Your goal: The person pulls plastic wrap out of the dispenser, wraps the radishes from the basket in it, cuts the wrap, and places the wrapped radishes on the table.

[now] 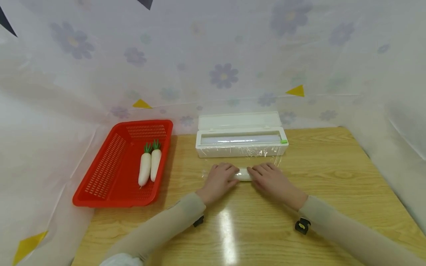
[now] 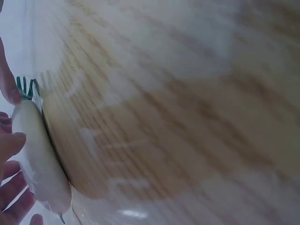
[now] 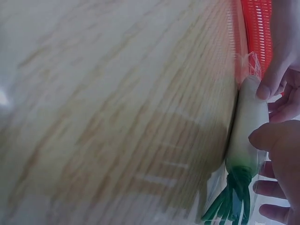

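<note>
A white radish (image 1: 243,174) with green leaves lies crosswise on the table, with clear cling film around it. My left hand (image 1: 220,180) holds its tapered end, thumb on the near side and fingers on the far side. At the leafy end my right hand (image 1: 272,183) grips it the same way. The green leaves (image 3: 232,199) show through the film in the right wrist view. Just beyond both hands stands a white cling film box (image 1: 241,151), lid raised, with a film roll (image 1: 241,139) inside. Film stretches from the box toward the radish.
On the left sits a red plastic basket (image 1: 114,201) with two more white radishes (image 1: 144,169) along its right side. A green tab (image 1: 283,141) marks the box's right end. Behind the wooden table (image 1: 332,177) hangs a flower-patterned sheet (image 1: 186,55).
</note>
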Available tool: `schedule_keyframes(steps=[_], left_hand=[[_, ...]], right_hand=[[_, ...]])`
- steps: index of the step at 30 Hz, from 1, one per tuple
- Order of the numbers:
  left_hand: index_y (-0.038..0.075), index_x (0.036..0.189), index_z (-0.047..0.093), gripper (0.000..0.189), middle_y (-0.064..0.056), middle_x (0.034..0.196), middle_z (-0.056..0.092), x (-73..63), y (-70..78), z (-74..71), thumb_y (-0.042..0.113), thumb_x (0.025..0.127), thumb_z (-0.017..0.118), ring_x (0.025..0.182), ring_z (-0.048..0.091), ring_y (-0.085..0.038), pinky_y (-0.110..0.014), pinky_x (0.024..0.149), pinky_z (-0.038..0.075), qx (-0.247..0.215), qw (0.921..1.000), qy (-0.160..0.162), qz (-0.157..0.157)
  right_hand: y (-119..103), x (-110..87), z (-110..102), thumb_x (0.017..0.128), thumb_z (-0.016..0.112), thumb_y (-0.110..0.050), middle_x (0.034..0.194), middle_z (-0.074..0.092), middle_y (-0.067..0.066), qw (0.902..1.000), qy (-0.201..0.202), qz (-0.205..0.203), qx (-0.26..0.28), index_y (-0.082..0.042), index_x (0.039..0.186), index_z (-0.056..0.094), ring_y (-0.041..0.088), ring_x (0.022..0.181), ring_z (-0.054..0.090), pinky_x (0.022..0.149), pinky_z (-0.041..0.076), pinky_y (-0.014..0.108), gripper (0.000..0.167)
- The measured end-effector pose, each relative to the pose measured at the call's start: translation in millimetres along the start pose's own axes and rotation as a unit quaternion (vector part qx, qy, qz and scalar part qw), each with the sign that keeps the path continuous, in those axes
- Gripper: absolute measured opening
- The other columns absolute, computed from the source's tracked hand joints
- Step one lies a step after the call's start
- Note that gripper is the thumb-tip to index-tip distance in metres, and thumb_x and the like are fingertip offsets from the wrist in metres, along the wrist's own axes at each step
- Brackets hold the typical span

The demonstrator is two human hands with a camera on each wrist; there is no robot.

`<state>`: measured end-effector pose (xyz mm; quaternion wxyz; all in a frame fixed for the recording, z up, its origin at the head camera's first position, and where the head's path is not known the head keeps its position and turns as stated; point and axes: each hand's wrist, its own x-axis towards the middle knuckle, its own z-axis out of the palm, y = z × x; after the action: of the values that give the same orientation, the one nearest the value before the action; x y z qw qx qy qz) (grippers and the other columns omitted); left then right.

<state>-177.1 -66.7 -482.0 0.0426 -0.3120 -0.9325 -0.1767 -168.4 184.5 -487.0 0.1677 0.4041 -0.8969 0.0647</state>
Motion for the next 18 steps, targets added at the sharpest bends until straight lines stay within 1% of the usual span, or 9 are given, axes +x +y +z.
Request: schedule_keyframes(steps=[9, 13, 18], left_hand=[[0.015, 0.139, 0.063, 0.050, -0.001, 0.133, 0.067, 2.6, -6.1, 4.3, 0.038, 0.096, 0.075, 0.122, 0.060, -0.022, -0.041, 0.102, 0.044, 0.021, 0.9993, -0.020, -0.024], [0.015, 0.140, 0.062, 0.051, -0.002, 0.134, 0.066, 2.8, -7.2, 4.8, 0.037, 0.096, 0.075, 0.123, 0.059, -0.022, -0.042, 0.102, 0.044, 0.018, 0.9990, -0.024, -0.031], [0.015, 0.142, 0.061, 0.051, -0.002, 0.135, 0.065, 5.2, -6.7, 4.3, 0.037, 0.097, 0.074, 0.125, 0.058, -0.023, -0.043, 0.104, 0.043, 0.018, 0.9986, -0.031, -0.038]], right_hand=[[3.8, -0.7, 4.0, 0.095, 0.076, -0.026, 0.127, 0.069, 0.014, 0.9993, -0.028, 0.027, 0.001, -0.001, 0.140, 0.062, 0.033, 0.115, 0.063, 0.105, 0.047, 0.053, 0.054], [7.1, 1.2, 5.3, 0.096, 0.075, -0.027, 0.126, 0.069, 0.013, 0.9992, -0.033, 0.022, 0.002, -0.001, 0.140, 0.062, 0.033, 0.116, 0.063, 0.105, 0.046, 0.052, 0.053], [12.0, 2.1, 8.6, 0.096, 0.076, -0.031, 0.122, 0.070, 0.012, 0.9996, -0.025, 0.007, -0.010, -0.003, 0.141, 0.062, 0.032, 0.114, 0.064, 0.103, 0.046, 0.051, 0.055]])
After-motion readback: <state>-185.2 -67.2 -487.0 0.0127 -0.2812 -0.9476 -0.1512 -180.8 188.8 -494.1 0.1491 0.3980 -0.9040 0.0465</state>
